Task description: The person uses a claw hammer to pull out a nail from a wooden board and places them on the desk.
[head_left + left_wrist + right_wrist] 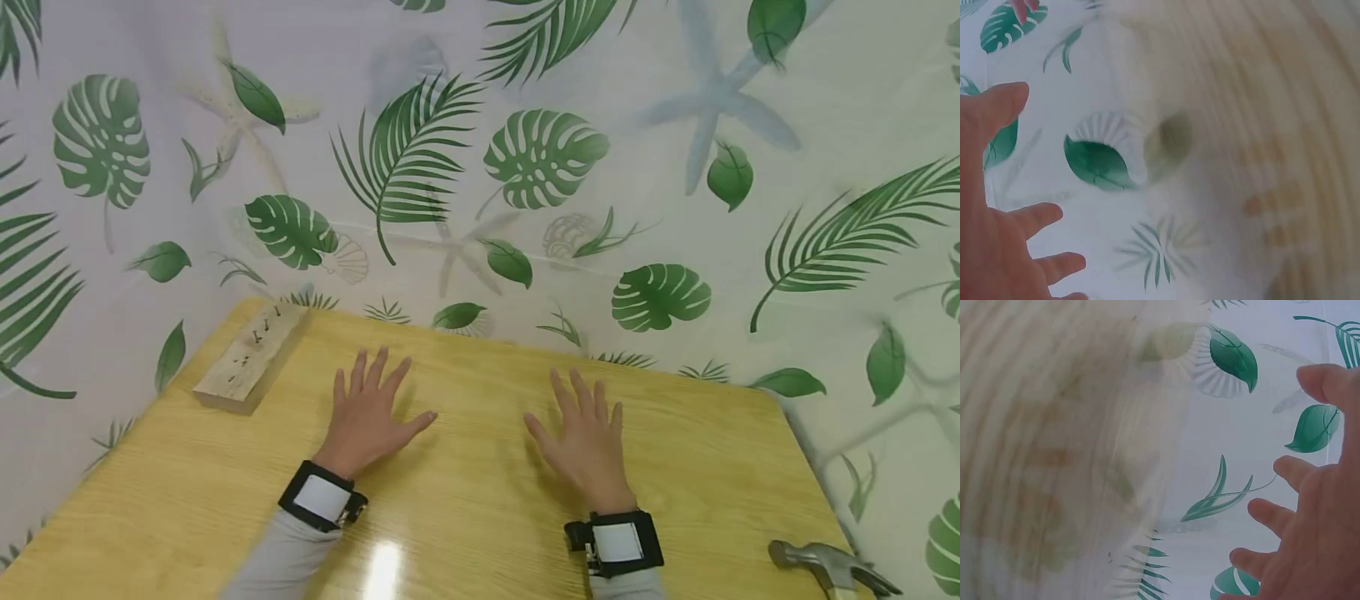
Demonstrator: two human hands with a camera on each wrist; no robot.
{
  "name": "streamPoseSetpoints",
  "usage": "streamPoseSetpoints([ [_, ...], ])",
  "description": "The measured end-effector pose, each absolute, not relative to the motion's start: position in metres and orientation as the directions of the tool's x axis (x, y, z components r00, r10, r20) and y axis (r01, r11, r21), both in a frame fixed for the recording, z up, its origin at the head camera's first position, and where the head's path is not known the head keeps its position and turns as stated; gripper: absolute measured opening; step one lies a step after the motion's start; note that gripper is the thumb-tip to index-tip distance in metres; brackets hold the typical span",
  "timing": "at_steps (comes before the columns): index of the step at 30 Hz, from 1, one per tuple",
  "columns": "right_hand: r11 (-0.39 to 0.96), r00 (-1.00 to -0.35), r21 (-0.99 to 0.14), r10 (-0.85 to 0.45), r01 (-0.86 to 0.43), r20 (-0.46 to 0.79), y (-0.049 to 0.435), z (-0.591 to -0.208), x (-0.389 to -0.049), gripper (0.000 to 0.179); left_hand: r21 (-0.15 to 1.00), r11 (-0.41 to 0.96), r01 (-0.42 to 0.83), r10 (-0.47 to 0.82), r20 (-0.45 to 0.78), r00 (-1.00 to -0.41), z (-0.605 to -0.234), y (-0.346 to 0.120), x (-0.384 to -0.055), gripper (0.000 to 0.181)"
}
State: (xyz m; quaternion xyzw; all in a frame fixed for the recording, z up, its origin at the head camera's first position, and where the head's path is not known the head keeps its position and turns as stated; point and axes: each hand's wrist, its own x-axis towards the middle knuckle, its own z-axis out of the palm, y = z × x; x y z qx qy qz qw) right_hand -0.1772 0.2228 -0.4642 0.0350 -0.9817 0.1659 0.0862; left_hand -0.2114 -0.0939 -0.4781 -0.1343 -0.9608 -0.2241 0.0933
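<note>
Over the yellow table (472, 475), 2 hands (363, 425) (588, 450) apart, fingers (375, 372) splayed, between a nail-studded block (242, 365) and a hammer (823, 563)

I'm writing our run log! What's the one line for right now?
left hand: open, empty | right hand: open, empty | wooden block with nails: far left of table | hammer: right side, partly out of frame

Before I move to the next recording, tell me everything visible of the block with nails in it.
The block is a long, pale rectangular piece that looks like wood, with mottled grain. Several dark nails stand in the far half of its top; the dark marks nearer its close end are too small to identify. It lies slantwise on the yellow table, near the far left corner, left of the left hand. Neither hand touches it.
</note>
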Motion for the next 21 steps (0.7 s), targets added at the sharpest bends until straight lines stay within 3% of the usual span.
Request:
streamPoseSetpoints([
  [12, 0.933, -0.99, -0.347, -0.051, -0.093, 0.128, 0.226, -0.464, -0.177, 0.077, 0.459, 0.886, 0.071, -0.039, 0.226, -0.973, -0.464, -0.208, -0.229, 0.085],
  [21, 0.92, -0.99, -0.374, -0.079, -0.116, 0.114, 0.229, -0.464, -0.175, 0.075, 0.441, 0.897, -0.013, -0.05, 0.073, -0.996, -0.472, -0.275, -0.259, 0.111],
])
